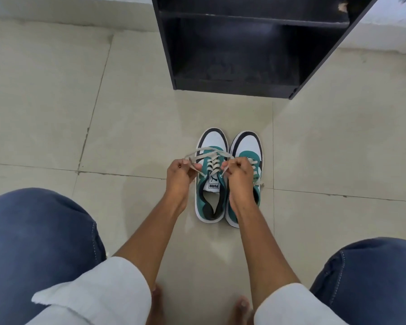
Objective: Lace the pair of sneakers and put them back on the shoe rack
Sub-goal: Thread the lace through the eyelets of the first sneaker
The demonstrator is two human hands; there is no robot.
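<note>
Two teal, white and black sneakers stand side by side on the tiled floor, toes pointing away from me. The left sneaker (212, 141) is laced with a grey lace (205, 150) whose free ends loop over its toe. My left hand (181, 178) pinches one end of that lace at the shoe's left side. My right hand (238, 174) pinches the other end near the top eyelet and covers part of the right sneaker (247, 144), which is also laced. The black shoe rack (242, 87) stands just beyond the shoes, its bottom shelf bare.
My knees in blue jeans (40, 231) frame the view left and right, and my bare toes (242, 306) show at the bottom. A pale wall skirting runs behind the rack. Beige floor tiles (56, 113) spread to the left and right of the shoes.
</note>
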